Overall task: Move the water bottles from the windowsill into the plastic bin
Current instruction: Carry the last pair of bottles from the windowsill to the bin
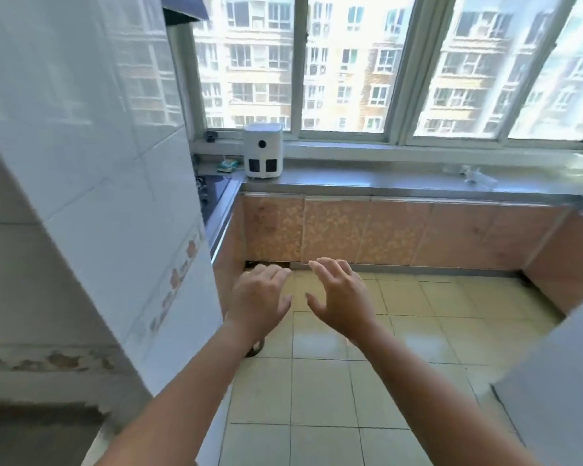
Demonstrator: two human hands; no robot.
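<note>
Both my arms reach forward over the tiled floor. My left hand and my right hand hang side by side, palms down, fingers spread, holding nothing. Far ahead runs the grey windowsill counter under the window. Something clear and blurred lies on it at the far right; it may be plastic bottles, but I cannot tell. No plastic bin is in view.
A white boxy appliance stands on the counter's left end, beside a stove top. Orange cabinet doors run below. A white tiled wall corner juts out on my left and a white surface on my right.
</note>
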